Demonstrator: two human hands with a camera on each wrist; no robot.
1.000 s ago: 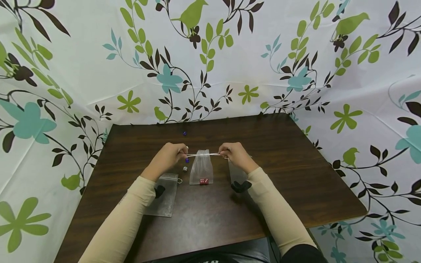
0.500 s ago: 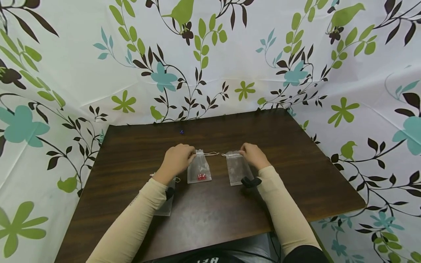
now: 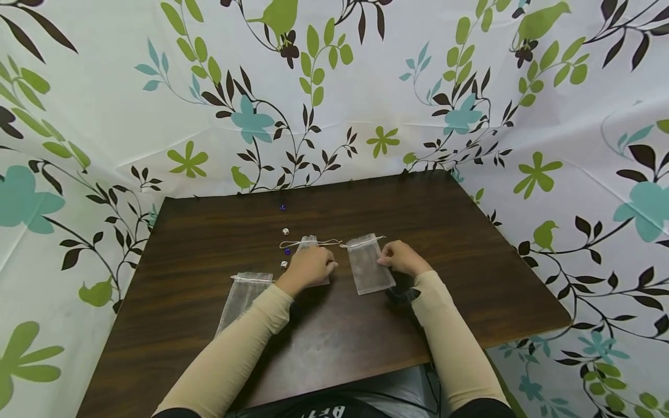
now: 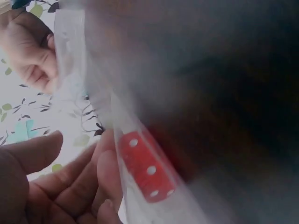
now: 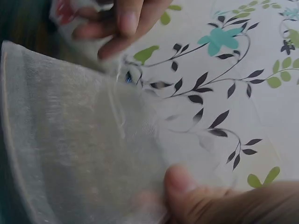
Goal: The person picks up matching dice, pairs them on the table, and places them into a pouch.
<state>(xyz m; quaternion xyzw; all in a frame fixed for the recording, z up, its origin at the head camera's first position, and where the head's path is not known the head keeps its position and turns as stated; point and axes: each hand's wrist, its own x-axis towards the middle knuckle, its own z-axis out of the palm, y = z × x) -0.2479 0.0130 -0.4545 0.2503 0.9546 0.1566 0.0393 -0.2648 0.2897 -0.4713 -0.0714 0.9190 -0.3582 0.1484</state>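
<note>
My left hand (image 3: 310, 267) reaches over the middle sheer drawstring pouch (image 3: 308, 239) and hides most of it. In the left wrist view a red die (image 4: 148, 168) with white dots shows through the mesh, right beside the loosely bent fingers; the thumb stands away from them. My right hand (image 3: 402, 257) pinches the right side edge of another sheer pouch (image 3: 368, 264), thumb (image 5: 180, 179) over the mesh in the right wrist view. This pouch looks flat, with nothing showing inside, and lies slanted beside the middle one.
A third sheer pouch (image 3: 245, 293) lies at left, partly under the left sleeve. Two blue dice, the far one (image 3: 283, 207) and near one (image 3: 287, 252), stand in a line with white dice (image 3: 285, 231) behind the pouches. Patterned cloth (image 3: 334, 116) hangs beyond the dark wooden table (image 3: 470, 278).
Both hands have let go of the middle pouch's drawstring. My left hand has come right and nearer, over that pouch. My right hand has taken the right pouch's edge, and that pouch has shifted left.
</note>
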